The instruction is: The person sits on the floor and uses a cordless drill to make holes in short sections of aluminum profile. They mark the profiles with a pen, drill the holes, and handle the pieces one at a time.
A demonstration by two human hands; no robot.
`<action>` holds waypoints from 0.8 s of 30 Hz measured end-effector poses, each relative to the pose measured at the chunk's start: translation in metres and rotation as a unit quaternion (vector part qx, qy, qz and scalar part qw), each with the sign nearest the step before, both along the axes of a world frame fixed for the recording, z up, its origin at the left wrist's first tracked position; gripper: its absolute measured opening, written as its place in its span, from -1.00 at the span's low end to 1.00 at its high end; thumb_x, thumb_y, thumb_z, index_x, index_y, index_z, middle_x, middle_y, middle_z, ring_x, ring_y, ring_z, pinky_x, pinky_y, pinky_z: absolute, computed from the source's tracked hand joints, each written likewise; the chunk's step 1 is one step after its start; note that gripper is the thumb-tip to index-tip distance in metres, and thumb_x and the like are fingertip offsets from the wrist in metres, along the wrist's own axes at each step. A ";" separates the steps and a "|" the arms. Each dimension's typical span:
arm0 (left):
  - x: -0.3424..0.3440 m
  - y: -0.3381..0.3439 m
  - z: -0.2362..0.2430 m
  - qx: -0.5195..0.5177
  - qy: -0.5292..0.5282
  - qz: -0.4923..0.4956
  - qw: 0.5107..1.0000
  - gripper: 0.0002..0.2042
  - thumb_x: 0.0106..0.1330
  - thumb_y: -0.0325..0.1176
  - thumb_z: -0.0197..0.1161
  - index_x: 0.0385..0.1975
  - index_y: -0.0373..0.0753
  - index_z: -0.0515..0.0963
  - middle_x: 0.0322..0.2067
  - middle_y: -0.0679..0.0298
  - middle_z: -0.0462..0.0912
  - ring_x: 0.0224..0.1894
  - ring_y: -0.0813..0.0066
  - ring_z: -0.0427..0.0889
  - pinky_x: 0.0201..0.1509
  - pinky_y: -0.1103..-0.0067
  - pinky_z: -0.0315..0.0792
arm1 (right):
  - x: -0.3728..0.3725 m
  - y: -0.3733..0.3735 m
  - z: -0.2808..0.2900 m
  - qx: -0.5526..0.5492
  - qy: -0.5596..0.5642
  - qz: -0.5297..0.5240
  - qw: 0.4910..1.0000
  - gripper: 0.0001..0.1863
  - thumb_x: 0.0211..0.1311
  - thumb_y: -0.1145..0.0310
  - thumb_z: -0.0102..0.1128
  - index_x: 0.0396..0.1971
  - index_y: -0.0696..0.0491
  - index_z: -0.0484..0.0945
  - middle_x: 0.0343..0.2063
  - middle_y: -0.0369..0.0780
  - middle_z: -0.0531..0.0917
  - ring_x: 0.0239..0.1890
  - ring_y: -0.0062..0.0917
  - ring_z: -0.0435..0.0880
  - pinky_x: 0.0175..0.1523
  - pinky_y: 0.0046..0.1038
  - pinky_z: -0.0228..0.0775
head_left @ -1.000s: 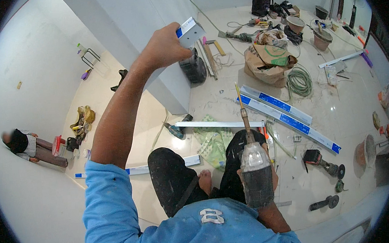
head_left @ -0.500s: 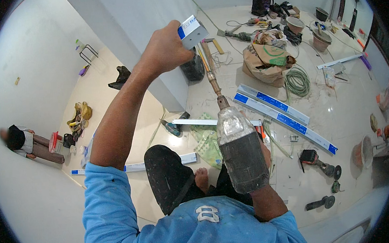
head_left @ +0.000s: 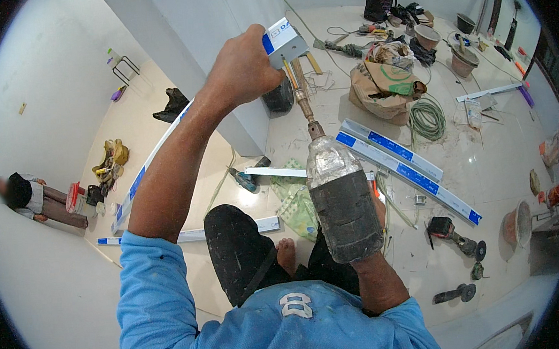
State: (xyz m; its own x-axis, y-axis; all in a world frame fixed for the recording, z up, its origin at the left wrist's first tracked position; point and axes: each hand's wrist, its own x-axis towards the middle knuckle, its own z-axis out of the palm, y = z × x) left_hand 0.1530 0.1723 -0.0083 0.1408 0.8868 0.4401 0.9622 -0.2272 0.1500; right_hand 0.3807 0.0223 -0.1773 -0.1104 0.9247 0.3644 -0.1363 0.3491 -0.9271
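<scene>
My left hand [head_left: 241, 65] is raised and wrapped round a white metal profile [head_left: 287, 45] with a blue label, its square end sticking out past my fingers. Behind my left forearm runs a long white and blue strip [head_left: 144, 175]; my arm hides whether it is the same piece. A heavy power drill [head_left: 340, 203], grey in front and black behind, points up and away from me. Its long bit [head_left: 302, 99] reaches the underside of the profile's end; contact cannot be made out. My right hand [head_left: 379, 210] is closed on the drill from beneath, mostly hidden by its body.
White and blue profiles [head_left: 410, 164] lie on the tiles at right, near a grinder [head_left: 453, 234] and a coiled green hose [head_left: 427, 117]. A brown sack [head_left: 383, 91] and buckets stand farther off. A wall column [head_left: 222, 69] rises ahead. A person [head_left: 47, 201] is at far left.
The held profile end has shifted slightly right and up. The drill has moved a little up and left with it, the bit tip under the profile. More of the long strip shows behind my left forearm.
</scene>
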 end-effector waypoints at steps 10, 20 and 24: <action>0.007 -0.003 0.001 -0.006 0.002 0.011 1.000 -0.59 0.13 -0.41 0.54 -0.10 -0.49 0.55 -0.34 -0.22 0.76 -0.30 -0.04 0.85 -0.18 0.22 0.74 | 0.003 0.003 -0.007 -0.035 0.032 0.036 0.998 -0.22 0.26 0.18 0.60 0.38 0.27 0.54 0.31 0.08 0.67 0.19 -0.30 0.83 0.20 -0.32 0.75; 0.006 -0.001 -0.001 -0.033 -0.007 0.034 0.999 -0.47 0.11 -0.28 0.66 0.00 -0.40 0.57 -0.24 -0.12 0.77 -0.23 0.06 0.82 -0.13 0.21 0.67 | 0.000 0.000 -0.016 -0.045 0.046 0.020 0.998 -0.19 0.25 0.17 0.61 0.41 0.25 0.52 0.30 0.09 0.68 0.20 -0.28 0.82 0.20 -0.32 0.75; 0.006 -0.005 -0.002 -0.015 -0.001 0.025 1.000 -0.56 0.13 -0.37 0.57 -0.09 -0.46 0.55 -0.32 -0.16 0.76 -0.29 0.02 0.84 -0.17 0.21 0.70 | 0.001 0.001 -0.008 0.009 0.013 0.027 1.000 -0.11 0.25 0.24 0.61 0.51 0.24 0.41 0.26 0.03 0.72 0.14 -0.36 0.85 0.17 -0.37 0.76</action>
State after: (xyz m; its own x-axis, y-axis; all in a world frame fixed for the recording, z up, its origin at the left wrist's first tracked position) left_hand 0.1591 0.1675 -0.0106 0.0948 0.9054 0.4139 0.9720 -0.1741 0.1581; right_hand 0.3813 0.0230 -0.1851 -0.1500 0.9113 0.3834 -0.1782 0.3565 -0.9171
